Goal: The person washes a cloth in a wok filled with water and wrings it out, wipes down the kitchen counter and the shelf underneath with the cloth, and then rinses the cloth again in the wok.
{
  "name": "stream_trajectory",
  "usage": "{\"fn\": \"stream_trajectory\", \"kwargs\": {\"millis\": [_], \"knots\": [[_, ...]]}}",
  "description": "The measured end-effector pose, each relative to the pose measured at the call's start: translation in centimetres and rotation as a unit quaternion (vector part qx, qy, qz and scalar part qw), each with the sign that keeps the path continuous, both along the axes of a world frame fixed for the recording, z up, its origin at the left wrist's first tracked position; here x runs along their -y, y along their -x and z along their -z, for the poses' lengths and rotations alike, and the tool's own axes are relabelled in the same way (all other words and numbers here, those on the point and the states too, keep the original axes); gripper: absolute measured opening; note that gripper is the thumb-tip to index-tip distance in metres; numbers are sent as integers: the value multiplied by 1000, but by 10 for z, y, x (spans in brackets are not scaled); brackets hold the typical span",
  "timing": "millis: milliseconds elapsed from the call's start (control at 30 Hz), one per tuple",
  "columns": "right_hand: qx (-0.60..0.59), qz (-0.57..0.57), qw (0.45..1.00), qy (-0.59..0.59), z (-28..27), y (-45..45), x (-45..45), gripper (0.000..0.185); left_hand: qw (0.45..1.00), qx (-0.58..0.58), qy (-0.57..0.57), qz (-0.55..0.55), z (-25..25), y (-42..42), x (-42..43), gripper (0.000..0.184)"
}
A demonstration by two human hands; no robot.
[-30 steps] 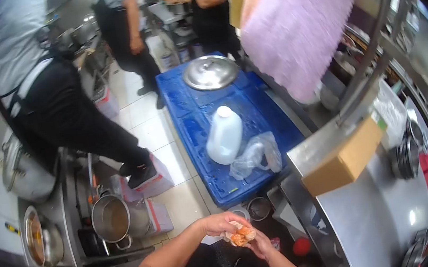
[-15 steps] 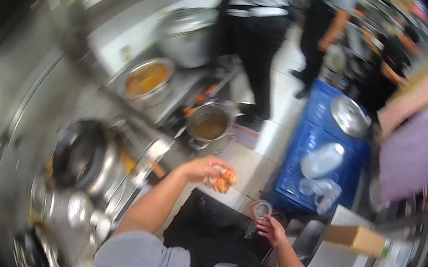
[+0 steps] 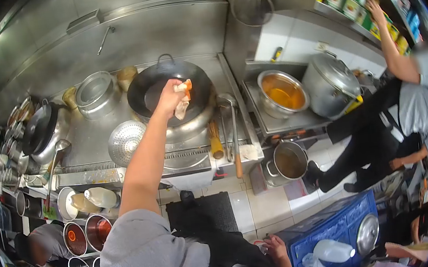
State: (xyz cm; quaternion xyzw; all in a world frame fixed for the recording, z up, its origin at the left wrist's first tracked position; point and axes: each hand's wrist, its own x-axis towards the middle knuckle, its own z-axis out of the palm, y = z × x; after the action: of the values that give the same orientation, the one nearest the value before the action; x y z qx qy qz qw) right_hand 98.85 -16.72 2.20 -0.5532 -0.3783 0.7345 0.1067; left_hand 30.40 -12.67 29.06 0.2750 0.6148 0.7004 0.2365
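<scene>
My left hand (image 3: 169, 99) reaches forward over a black wok (image 3: 143, 91) and grips a crumpled white cloth (image 3: 182, 108) with orange stains. The cloth hangs from the fingers above the wok's bowl. Low in the view, my right hand (image 3: 276, 249) is beside the blue lid of a large bin (image 3: 311, 231), its fingers curled near a small red and clear thing (image 3: 261, 246) that I cannot make out. Right of the wok lie a wooden-handled tool (image 3: 238, 165) and a brush (image 3: 216, 146); a perforated strainer (image 3: 125, 143) is left of it.
Pots with orange liquid (image 3: 285, 93) and a lid (image 3: 331, 81) stand right. A pot (image 3: 289, 160) is near the floor. A jug (image 3: 331, 251) lies on the blue surface. One person (image 3: 412, 93) reaches to a shelf; another (image 3: 51, 244) bends at lower left.
The view has swung left to the stove. My left hand has moved out over the wok with the cloth, which both hands touched one second ago. My right hand has stayed low, apart from it.
</scene>
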Motion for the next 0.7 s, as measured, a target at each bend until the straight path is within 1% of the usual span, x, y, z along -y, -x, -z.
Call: {"fn": "stream_trajectory", "kwargs": {"millis": [33,100,167,233,300,333,367,400,433,500,533,567,633,700], "knots": [[7,-3,1000,-24,-4,18,-13,46,999,-25,34,4,14,37,-5,52],[10,-23,999,-35,-15,53,-39,47,987,-111,114,-8,46,101,-16,58],[21,-32,999,-33,-28,96,-55,47,970,-139,197,-36,78,147,-19,74],[41,-49,998,-22,-46,145,-71,48,925,-213,303,-86,80,162,-7,70],[7,-119,993,-25,-54,185,-87,48,915,-225,320,-105,106,192,-2,66],[25,-161,986,-31,-79,218,-93,49,908,-227,337,-102,120,208,-1,64],[31,-168,985,-24,-86,245,-105,49,901,-231,355,-97,134,222,0,62],[32,-202,977,-52,-92,266,-117,48,885,-231,393,-94,143,231,0,59],[31,-236,968,-80,-97,288,-128,48,872,-228,425,-82,139,232,0,56],[8,-241,964,-111,-111,340,-146,47,855,-240,454,-66,157,241,-9,52],[11,-255,957,-137,-105,361,-159,46,847,-261,459,-52,176,244,-16,51],[13,-268,949,-165,-98,384,-170,44,839,-284,463,-38,194,244,-24,50],[-14,-338,913,-227,-138,459,-169,42,804,-329,495,18,210,216,-38,47],[-54,-405,871,-272,-159,516,-164,42,810,-292,470,194,203,212,-50,37]]}}
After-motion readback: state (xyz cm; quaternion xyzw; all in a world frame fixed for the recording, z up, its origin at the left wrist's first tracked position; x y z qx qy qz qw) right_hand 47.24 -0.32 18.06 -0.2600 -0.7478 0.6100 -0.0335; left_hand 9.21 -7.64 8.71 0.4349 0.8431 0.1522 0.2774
